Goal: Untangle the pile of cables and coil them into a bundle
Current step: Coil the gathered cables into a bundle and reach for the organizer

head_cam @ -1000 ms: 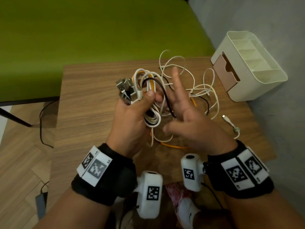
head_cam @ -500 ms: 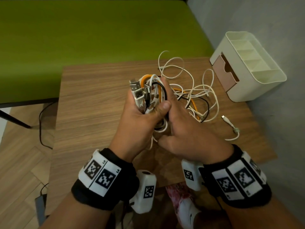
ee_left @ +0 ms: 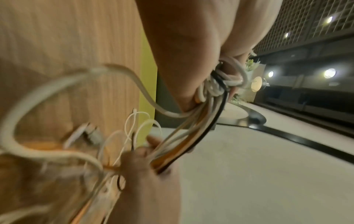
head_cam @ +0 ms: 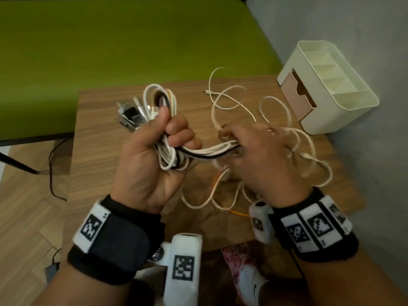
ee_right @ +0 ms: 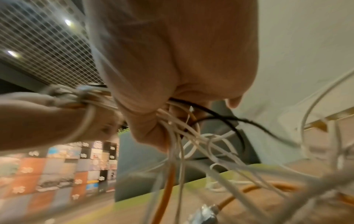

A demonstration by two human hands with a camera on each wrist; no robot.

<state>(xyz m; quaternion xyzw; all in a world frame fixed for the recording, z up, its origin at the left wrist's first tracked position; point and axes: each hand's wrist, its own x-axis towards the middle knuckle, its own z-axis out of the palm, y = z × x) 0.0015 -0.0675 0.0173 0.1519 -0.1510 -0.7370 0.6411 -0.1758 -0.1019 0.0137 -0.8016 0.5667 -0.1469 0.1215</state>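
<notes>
Cables stretched between two hands above the desk [head_cam: 99,151].
Left hand [head_cam: 150,155] grips the coiled cables [head_cam: 163,102]; right hand [head_cam: 260,160] grips the strands [head_cam: 212,151]; loose loops [head_cam: 309,146] reach the organizer [head_cam: 344,120].

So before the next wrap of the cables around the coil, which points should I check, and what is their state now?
1. Left hand grips the coil firmly: ok.
2. Right hand holds the stretched strands together: ok.
3. Plug ends gathered beside the coil: ok.
4. Loose white loops on the table free of knots: cannot tell.
5. Orange cable untangled from the white ones: cannot tell.
6. Organizer box apart from the cables: ok.
</notes>
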